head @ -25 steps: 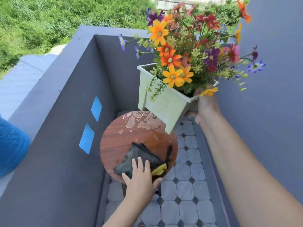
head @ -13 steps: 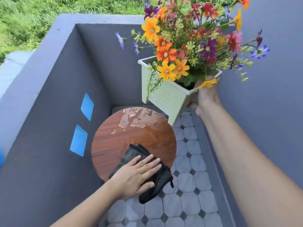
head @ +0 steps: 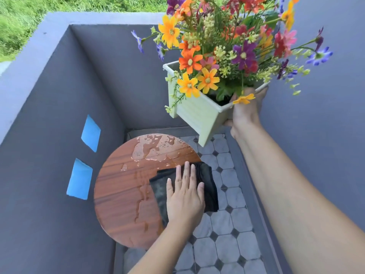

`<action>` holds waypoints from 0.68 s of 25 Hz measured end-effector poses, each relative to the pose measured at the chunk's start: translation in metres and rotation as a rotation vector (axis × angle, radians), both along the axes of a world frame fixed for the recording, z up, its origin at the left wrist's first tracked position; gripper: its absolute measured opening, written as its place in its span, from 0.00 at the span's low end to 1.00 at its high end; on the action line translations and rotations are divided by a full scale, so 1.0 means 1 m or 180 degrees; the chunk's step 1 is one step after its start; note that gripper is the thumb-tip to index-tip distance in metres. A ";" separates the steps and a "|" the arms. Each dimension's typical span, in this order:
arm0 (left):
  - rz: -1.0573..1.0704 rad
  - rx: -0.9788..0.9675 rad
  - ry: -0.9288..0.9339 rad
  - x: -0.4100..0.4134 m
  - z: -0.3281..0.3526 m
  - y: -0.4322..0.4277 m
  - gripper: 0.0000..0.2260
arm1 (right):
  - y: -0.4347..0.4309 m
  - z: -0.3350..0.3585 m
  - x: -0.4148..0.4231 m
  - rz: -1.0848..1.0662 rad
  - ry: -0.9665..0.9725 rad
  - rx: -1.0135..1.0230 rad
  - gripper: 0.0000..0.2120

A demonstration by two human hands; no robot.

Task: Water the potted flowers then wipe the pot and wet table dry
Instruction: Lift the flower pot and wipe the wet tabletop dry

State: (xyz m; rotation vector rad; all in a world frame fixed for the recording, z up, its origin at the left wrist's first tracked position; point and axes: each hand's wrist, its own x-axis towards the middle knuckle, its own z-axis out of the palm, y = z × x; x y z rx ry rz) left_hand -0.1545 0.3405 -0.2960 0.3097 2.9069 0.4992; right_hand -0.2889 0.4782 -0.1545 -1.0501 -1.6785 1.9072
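My right hand (head: 244, 109) grips the pale green square pot (head: 197, 115) at its near rim and holds it tilted in the air, above and right of the table. Orange, red, purple and blue flowers (head: 227, 48) fill the pot. Below it stands a round wooden table (head: 118, 190) with puddles of water (head: 150, 149) on its far part and streaks down the middle. My left hand (head: 184, 196) presses flat, fingers spread, on a dark cloth (head: 207, 184) at the table's right edge; part of the cloth hangs over that edge.
Grey walls close in on the left, far and right sides of this narrow balcony. Two blue patches (head: 85, 155) mark the left wall. The floor (head: 227, 244) is grey octagonal tile. Grass (head: 29, 20) lies beyond the wall.
My left hand has slid the cloth to the right and farther up the table. The pot stays held up in my right hand, and the view has shifted left.
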 end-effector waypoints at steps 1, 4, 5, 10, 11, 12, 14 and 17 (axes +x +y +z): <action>0.0132 0.0063 -0.0129 -0.008 -0.001 0.007 0.25 | 0.001 -0.002 -0.002 -0.0001 0.0026 0.0017 0.47; 0.0650 0.0205 -0.0051 -0.034 -0.003 0.020 0.30 | 0.004 -0.007 -0.007 0.0007 0.0065 0.0096 0.47; 0.0722 0.0194 -0.0160 -0.039 -0.003 0.022 0.32 | 0.006 -0.008 -0.009 0.0013 0.0067 0.0106 0.46; 0.0318 0.0508 0.0230 -0.052 0.023 0.001 0.23 | 0.016 -0.010 -0.014 0.0076 0.0052 0.0069 0.45; -0.0320 0.0532 0.0666 -0.057 0.023 -0.011 0.19 | 0.017 -0.011 -0.014 0.0083 0.0051 0.0054 0.45; -0.1133 0.0504 0.0967 -0.063 0.018 -0.024 0.16 | 0.018 -0.012 -0.014 0.0081 0.0050 0.0032 0.45; -0.2398 0.0280 0.0754 -0.076 0.010 -0.043 0.18 | 0.017 -0.014 -0.013 0.0098 0.0058 -0.0012 0.46; -0.2350 -0.0269 0.0259 -0.082 0.003 -0.050 0.25 | 0.018 -0.017 -0.012 0.0105 0.0085 -0.0021 0.46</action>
